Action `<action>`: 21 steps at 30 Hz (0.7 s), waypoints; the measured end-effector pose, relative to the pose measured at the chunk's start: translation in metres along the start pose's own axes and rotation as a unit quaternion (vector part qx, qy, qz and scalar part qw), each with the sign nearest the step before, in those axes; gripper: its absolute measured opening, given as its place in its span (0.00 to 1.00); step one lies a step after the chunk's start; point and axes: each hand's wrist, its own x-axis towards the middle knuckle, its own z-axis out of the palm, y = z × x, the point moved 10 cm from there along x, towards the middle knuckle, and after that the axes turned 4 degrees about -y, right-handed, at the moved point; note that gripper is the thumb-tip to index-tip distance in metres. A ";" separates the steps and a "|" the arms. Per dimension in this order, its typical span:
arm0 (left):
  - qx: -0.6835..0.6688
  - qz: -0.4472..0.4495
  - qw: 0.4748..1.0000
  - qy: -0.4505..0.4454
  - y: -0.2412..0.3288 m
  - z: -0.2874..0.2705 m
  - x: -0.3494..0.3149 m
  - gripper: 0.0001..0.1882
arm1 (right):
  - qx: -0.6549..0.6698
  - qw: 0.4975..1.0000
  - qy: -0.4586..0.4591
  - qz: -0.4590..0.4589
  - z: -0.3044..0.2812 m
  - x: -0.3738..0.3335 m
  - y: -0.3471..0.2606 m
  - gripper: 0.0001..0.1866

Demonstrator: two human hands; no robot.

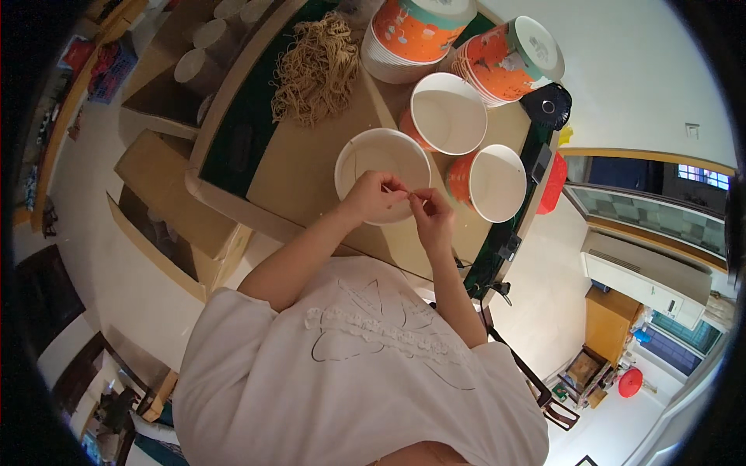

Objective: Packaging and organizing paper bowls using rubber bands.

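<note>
My left hand (pixel 374 196) and my right hand (pixel 434 219) meet fingertip to fingertip above the near side of a white round paper tub (pixel 347 145). Both are closed in a pinch. Whatever lies between the fingertips is too small to make out. A thin strand seems to run inside the tub, left of the fingers. Two more open tubs, orange outside and white inside, stand close by: one tub (pixel 449 114) behind, another tub (pixel 497 183) to the right of my right hand. A tangled heap of tan strings (pixel 317 68) lies at the far left on the cardboard.
Stacked orange tubs (pixel 420 35) and a second, leaning stack (pixel 509 60) occupy the table's far end. A black round object (pixel 546 106) sits by them. Cables (pixel 486 272) run along the right edge. Open cardboard boxes (pixel 175 206) stand on the floor at left.
</note>
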 end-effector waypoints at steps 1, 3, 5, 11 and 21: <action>0.039 0.047 0.998 -0.006 0.003 0.002 0.001 0.05 | -0.001 1.000 -0.001 -0.002 0.000 0.000 -0.004 0.03; 0.060 0.062 0.996 -0.004 0.003 0.004 0.001 0.06 | -0.006 1.000 0.000 -0.002 0.000 0.000 -0.007 0.03; 0.082 0.077 0.994 -0.002 0.007 0.006 -0.001 0.07 | -0.010 1.000 0.011 -0.013 -0.001 -0.002 -0.005 0.03; -0.091 0.035 0.995 0.013 0.010 0.003 -0.004 0.06 | 0.028 0.999 0.022 -0.031 0.001 -0.001 0.009 0.02; 0.055 0.060 0.996 0.040 0.006 0.000 0.003 0.05 | 0.022 0.999 -0.029 0.008 0.007 -0.005 -0.007 0.04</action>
